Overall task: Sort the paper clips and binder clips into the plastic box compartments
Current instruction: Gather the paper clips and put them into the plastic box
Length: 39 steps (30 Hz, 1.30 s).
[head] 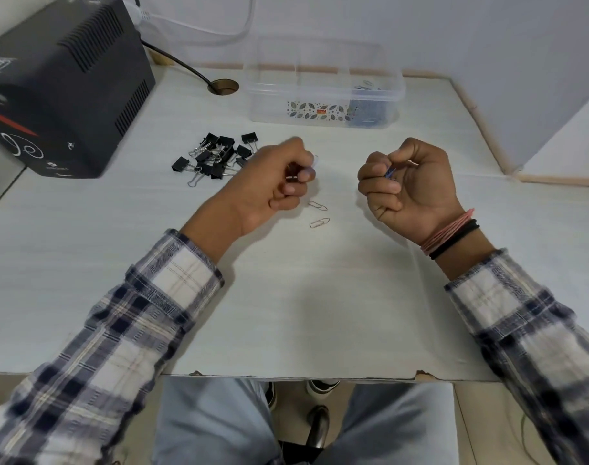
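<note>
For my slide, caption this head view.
Both hands pinch paper clips; binder clips await the plastic box.

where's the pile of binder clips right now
The binder clips lie on the table's left side, between the black box and the left hand, in front of the plastic box.

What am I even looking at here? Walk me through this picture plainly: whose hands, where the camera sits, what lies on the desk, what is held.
There is no machine here: a person works with bare hands, and the one camera sits on their head, looking down. The left hand is closed around a pale paper clip; the right hand pinches something small and blue, probably another clip. On the white desk lie a pile of black binder clips and two loose paper clips between the hands. Behind stands a clear plastic box with blue clips already in its right compartment. The black device at far left is not being handled.
</note>
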Tool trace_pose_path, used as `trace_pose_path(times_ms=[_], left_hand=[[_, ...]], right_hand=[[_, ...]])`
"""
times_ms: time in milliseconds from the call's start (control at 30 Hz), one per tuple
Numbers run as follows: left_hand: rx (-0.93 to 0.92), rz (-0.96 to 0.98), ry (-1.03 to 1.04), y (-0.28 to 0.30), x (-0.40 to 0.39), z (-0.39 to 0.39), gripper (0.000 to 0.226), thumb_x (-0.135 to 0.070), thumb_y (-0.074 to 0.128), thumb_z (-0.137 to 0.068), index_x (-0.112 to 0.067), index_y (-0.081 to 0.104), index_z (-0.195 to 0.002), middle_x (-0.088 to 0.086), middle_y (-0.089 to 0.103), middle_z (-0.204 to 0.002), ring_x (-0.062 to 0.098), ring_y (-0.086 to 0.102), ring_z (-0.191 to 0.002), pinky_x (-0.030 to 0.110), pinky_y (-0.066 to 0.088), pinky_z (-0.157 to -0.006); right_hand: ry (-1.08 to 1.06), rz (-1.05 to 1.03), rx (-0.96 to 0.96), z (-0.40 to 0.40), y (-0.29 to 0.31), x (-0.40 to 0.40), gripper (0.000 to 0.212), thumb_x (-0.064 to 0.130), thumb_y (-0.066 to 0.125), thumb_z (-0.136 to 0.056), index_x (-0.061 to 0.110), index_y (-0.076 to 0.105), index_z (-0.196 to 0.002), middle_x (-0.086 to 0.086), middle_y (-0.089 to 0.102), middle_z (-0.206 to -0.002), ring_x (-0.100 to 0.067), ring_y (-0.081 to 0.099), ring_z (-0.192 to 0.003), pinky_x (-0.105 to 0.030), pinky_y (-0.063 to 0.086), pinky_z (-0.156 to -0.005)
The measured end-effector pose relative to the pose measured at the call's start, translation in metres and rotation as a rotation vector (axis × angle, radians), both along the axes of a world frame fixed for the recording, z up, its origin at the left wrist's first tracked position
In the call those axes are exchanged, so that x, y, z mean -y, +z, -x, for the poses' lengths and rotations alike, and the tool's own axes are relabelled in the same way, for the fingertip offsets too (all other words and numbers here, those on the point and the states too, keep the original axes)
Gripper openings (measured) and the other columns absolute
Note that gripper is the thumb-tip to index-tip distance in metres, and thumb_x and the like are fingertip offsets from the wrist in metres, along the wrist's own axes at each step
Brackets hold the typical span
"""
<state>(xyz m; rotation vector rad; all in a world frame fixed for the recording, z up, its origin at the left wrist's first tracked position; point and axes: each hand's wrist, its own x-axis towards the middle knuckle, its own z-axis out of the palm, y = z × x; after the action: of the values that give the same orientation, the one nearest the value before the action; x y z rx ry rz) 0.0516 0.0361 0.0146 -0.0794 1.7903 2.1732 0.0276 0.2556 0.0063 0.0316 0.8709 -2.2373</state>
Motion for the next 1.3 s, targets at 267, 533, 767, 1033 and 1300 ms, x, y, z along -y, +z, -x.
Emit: trace_pose_path(times_ms=[267, 533, 767, 1033, 1300], left_hand=[[0.171, -0.257, 0.098, -0.008, 0.013, 0.005, 0.012, -0.014, 0.039, -0.083, -0.018, 0.045, -0.073, 0.001, 0.052, -0.067, 0.011, 0.026, -0.047, 0.019, 0.010, -0.041], [-0.439, 0.798, -0.049, -0.018, 0.015, -0.001, 0.015, -0.026, 0.080, -0.085, -0.016, 0.080, -0.097, -0.012, 0.039, -0.045, 0.003, 0.031, -0.041, 0.021, 0.027, -0.047], [-0.547, 0.947, -0.187, -0.019, 0.010, 0.004, 0.011, -0.026, 0.079, -0.086, -0.019, 0.082, -0.094, -0.015, 0.044, -0.040, 0.001, 0.041, -0.041, 0.018, 0.032, -0.050], [-0.523, 1.047, -0.215, -0.020, 0.002, 0.003, 0.007, -0.021, 0.077, -0.074, -0.021, 0.074, -0.080, -0.012, 0.050, -0.043, 0.003, 0.043, -0.046, 0.025, 0.042, -0.057], [-0.533, 1.008, -0.244, -0.020, 0.004, 0.000, 0.013, -0.020, 0.074, -0.079, -0.020, 0.069, -0.090, -0.014, 0.048, -0.047, 0.003, 0.041, -0.048, 0.025, 0.035, -0.056]], right_hand=[[-0.004, -0.404, -0.228, -0.004, 0.007, 0.008, 0.025, 0.029, 0.052, -0.095, 0.015, 0.055, -0.075, 0.003, 0.037, -0.057, -0.010, 0.026, -0.040, -0.020, 0.009, -0.039], [0.115, -1.033, -0.894, -0.018, 0.001, 0.012, 0.010, 0.014, 0.079, -0.086, 0.005, 0.081, -0.090, -0.001, 0.066, -0.061, -0.010, 0.047, -0.048, -0.019, 0.039, -0.048], [0.172, -1.160, -1.134, -0.015, -0.009, 0.014, 0.004, 0.021, 0.081, -0.083, 0.020, 0.082, -0.086, -0.018, 0.059, -0.059, -0.017, 0.044, -0.056, -0.023, 0.039, -0.059], [0.127, -1.165, -1.085, -0.018, -0.004, 0.017, 0.019, 0.006, 0.061, -0.088, 0.000, 0.063, -0.070, 0.000, 0.056, -0.054, -0.009, 0.045, -0.047, -0.025, 0.044, -0.048], [-0.171, -0.229, -0.142, 0.008, 0.012, -0.023, 0.008, 0.018, 0.045, -0.068, 0.016, 0.037, -0.067, 0.003, 0.030, -0.059, -0.010, 0.026, -0.043, -0.021, 0.010, -0.038]])
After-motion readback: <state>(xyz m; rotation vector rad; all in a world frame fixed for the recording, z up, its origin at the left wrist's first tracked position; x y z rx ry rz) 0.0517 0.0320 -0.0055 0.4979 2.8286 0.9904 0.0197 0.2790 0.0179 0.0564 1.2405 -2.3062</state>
